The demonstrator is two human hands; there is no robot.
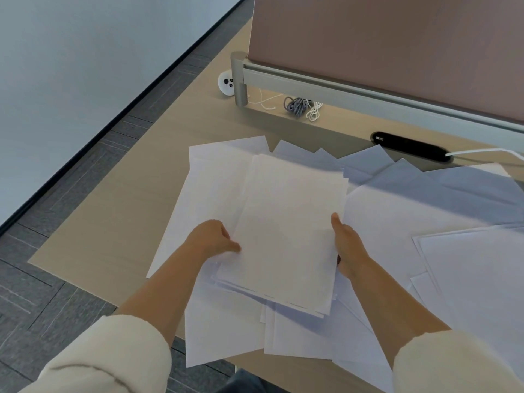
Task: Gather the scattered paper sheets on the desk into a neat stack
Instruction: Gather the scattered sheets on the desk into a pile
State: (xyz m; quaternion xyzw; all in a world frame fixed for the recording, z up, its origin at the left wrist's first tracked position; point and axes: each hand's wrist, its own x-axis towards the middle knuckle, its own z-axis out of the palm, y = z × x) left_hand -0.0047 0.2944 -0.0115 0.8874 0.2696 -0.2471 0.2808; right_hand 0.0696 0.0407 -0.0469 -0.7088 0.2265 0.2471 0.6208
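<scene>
The person holds a stack of paper sheets [286,231] with both hands, in the middle of the view, over the light wooden tabletop [127,211]. The left hand [215,239] pinches the left edge of the stack, with curled fingers and the thumb on the top sheet. The right hand [347,248] grips the right edge; its thumb lies on top and points away from the person, and the other fingers are hidden under the paper. The lower edge of the stack is not even, some sheets stick out a little. Many loose sheets [425,211] lie spread on the tabletop under and around the stack, overlapping each other; some of them hang over the near edge. Behind the papers, a black oval cable opening [411,150] is in the tabletop, and a white cable [482,151] comes out of it. Further back a grey cable bundle [296,106] lies just beside a white cord [313,112], under the rail of a brown partition panel [397,52]. A small white round device [225,82] sits near the corner post.
</scene>
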